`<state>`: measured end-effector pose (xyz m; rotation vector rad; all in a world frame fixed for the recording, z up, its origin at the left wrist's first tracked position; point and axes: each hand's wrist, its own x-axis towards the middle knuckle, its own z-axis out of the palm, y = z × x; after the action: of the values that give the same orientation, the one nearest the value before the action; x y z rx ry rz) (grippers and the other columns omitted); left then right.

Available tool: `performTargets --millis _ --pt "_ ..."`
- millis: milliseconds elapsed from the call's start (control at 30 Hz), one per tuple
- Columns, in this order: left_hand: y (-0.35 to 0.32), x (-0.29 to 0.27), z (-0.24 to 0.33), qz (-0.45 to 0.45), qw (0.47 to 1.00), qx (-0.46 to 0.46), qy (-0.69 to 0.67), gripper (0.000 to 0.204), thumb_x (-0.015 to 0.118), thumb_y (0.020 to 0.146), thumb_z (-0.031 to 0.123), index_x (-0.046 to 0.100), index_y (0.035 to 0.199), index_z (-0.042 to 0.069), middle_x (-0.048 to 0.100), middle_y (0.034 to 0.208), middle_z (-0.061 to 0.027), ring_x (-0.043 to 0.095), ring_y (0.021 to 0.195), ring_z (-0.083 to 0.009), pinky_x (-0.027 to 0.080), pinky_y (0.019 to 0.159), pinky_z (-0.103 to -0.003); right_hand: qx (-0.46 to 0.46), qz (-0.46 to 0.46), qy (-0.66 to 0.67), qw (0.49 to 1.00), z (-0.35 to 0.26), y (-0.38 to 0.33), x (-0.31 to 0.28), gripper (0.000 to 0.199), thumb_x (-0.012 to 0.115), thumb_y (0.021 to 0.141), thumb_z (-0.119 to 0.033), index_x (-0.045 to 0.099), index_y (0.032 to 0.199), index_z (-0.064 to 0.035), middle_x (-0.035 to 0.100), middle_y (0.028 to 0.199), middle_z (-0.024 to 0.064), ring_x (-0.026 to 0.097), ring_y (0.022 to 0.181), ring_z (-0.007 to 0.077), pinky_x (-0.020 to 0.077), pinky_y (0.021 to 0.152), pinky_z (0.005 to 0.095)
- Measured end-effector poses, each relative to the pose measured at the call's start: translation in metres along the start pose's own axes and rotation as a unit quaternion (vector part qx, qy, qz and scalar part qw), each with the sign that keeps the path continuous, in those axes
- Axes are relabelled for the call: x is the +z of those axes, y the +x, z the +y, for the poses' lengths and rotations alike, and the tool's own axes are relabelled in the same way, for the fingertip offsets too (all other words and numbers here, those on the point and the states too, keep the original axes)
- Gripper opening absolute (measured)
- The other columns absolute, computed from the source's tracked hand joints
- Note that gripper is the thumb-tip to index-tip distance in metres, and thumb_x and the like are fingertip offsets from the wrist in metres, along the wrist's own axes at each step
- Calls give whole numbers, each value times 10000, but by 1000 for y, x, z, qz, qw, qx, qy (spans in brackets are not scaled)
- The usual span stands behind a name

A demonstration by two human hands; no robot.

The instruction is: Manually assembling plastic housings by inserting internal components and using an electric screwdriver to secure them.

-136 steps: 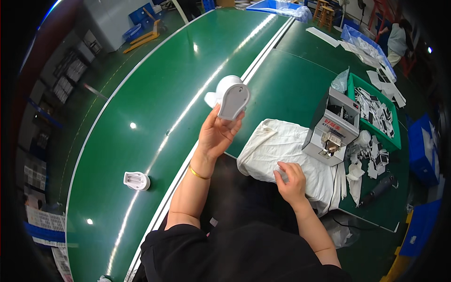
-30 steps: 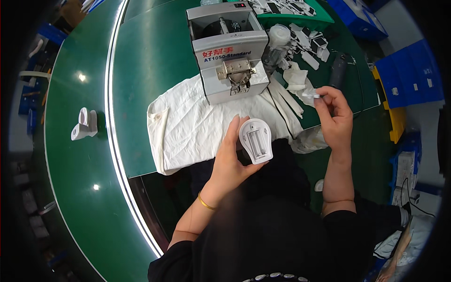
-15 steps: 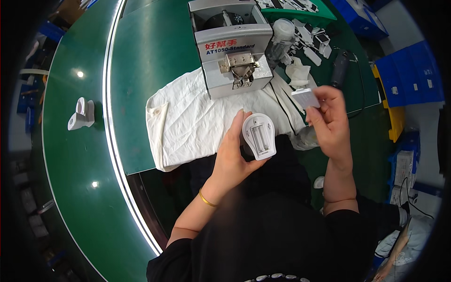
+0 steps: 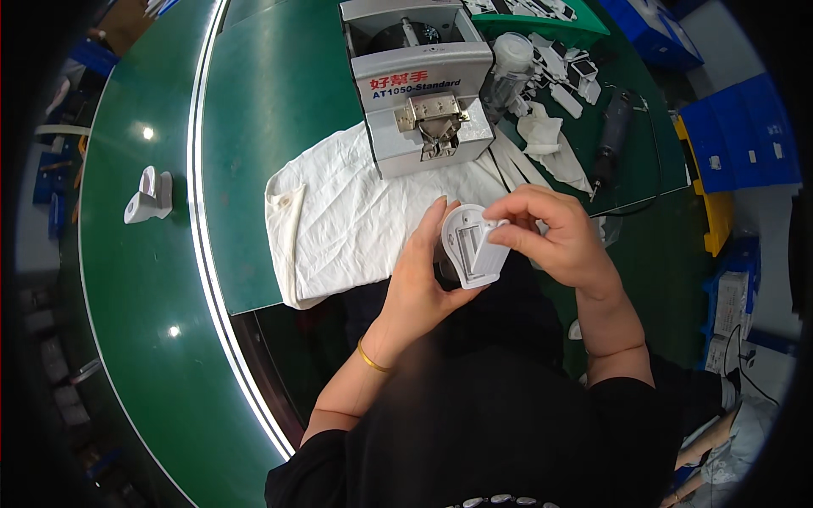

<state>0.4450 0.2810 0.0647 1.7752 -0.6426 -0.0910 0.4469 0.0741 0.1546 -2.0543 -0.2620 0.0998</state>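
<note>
My left hand (image 4: 417, 275) is closed around a white rounded plastic housing (image 4: 453, 227), its open battery compartment facing up. Between the thumb and fingers of my right hand (image 4: 555, 235) is a white battery cover (image 4: 491, 254). The cover stands tilted over the right part of the compartment, its lower end at the housing's narrow end. Part of the compartment's inside still shows to the left of the cover. Both hands are just in front of a white cloth (image 4: 339, 229) on the green table.
A grey machine with a metal clamp (image 4: 436, 127) stands on the cloth. Right of it are a clear jar (image 4: 511, 59), loose white parts (image 4: 566, 97) and a dark electric screwdriver (image 4: 614, 131). Another white housing (image 4: 148, 199) sits on the green surface at left, beyond a bright light strip (image 4: 196, 169).
My right hand has brought the battery cover left and down from beside the cloth onto the housing. The electric screwdriver now shows more fully. My left hand stays nearly in place.
</note>
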Motion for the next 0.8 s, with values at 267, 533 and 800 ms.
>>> performTargets --millis 267,533,800 --pt "1 -1 0 3 1000 -4 -10 1089 886 656 75 223 1519 44 486 1438 -217 539 1269 -357 464 1037 -415 20 -7 53 998 14 8 17 195 824 770 -57 689 904 -13 606 700 -9 517 624 51 424 571 205" --pt "-2 3 -3 27 999 4 -26 1038 886 647 91 293 1497 26 520 1405 -193 558 1216 -360 474 1008 -419 -136 56 -156 977 34 -5 28 356 802 796 -68 697 1134 -33 647 1063 63 587 832 107 471 657 243" --pt "-19 7 2 -6 998 20 -56 996 870 667 62 318 1495 80 465 1494 -127 399 1401 -396 422 1089 -431 76 35 220 972 44 -48 43 693 696 905 -105 347 1485 43 555 1325 126 562 1145 163 437 1000 307"
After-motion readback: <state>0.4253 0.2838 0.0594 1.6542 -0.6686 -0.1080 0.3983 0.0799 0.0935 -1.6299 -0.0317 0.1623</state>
